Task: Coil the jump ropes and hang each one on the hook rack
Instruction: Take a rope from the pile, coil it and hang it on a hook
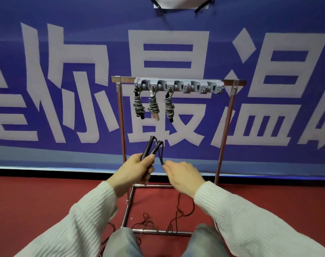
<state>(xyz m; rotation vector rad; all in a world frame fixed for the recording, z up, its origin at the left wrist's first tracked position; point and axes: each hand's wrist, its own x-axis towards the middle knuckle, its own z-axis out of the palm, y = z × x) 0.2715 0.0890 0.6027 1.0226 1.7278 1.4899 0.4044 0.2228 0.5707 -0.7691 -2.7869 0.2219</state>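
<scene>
My left hand (137, 168) grips the two dark handles (150, 147) of a jump rope, which point up and away from me. My right hand (182, 175) pinches the dark cord (160, 154) just below the handles. The rest of this cord (178, 216) trails loose and tangled on the floor. Ahead, a grey hook rack (178, 86) is fixed to the top bar of a metal stand. Three coiled ropes hang from its left hooks: one on the left (138, 105), one with pale handles in the middle (153, 106), one on the right (169, 106). The rack's right hooks are bare.
The metal stand (225, 127) has two uprights and a square base frame (128, 210) on the red floor. Behind it hangs a blue banner (65, 80) with large white characters. My knees (124, 242) show at the bottom edge.
</scene>
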